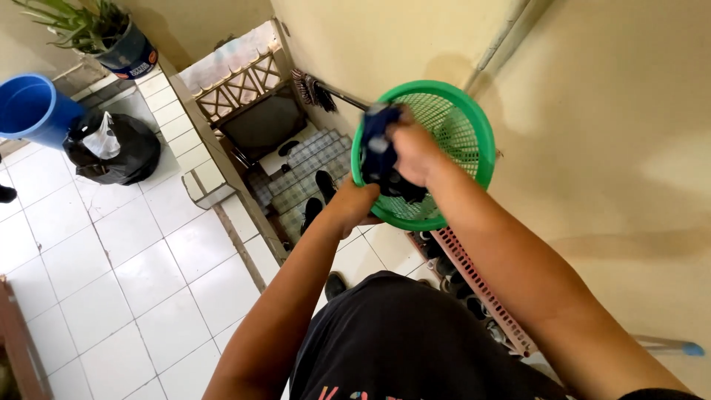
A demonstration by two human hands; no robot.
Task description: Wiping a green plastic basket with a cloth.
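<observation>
A round green plastic basket with a mesh wall is held up in front of me, tilted so its inside faces me. My left hand grips its lower rim from below. My right hand is closed on a dark blue cloth that lies against the basket's left inner side, with more dark fabric hanging toward the bottom.
A cream wall is close on the right. Below stand a pink shoe rack with shoes, steps with tiled treads, a broom, a black rubbish bag, a blue bucket and a potted plant on white floor tiles.
</observation>
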